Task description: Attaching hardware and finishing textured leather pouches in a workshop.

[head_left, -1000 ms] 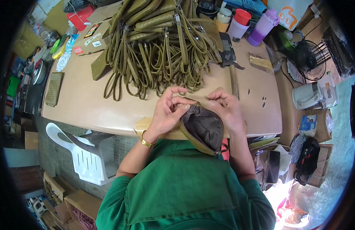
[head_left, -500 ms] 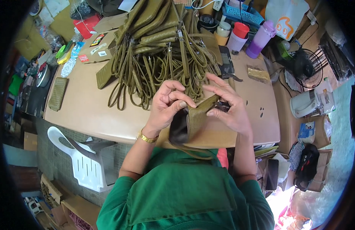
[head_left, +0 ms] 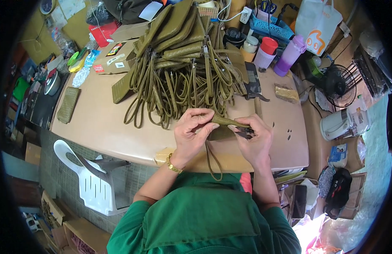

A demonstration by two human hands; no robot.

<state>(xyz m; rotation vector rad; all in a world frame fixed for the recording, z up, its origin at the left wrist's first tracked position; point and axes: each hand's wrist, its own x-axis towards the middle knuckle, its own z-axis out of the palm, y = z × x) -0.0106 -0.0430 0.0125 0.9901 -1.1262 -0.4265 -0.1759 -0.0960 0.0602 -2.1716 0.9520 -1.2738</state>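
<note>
An olive-green woven-look pouch (head_left: pixel 225 121) is held above the table's near edge, seen almost edge-on as a narrow band. My left hand (head_left: pixel 191 133) pinches its left end between thumb and fingers. At the other end, my right hand (head_left: pixel 256 139) grips the pouch, and a small dark object (head_left: pixel 244 132) shows by those fingers; its kind is unclear. A thin strap loop (head_left: pixel 214 167) hangs below the pouch toward my lap. Just beyond my hands lies a big heap of similar olive pouches (head_left: pixel 177 31) with wrist straps and metal zipper pulls.
The tan table (head_left: pixel 107 131) carries a single olive pouch (head_left: pixel 69 105) at left and a cardboard box (head_left: pixel 115 59) behind. Bottles, including a purple one (head_left: pixel 289 55), stand back right near a black fan (head_left: pixel 338 78). A white plastic chair (head_left: pixel 94 186) is at left.
The pouch has tipped from an upright, open-looking position with its dark inside showing to nearly edge-on. Both hands have moved slightly lower in view and keep their hold.
</note>
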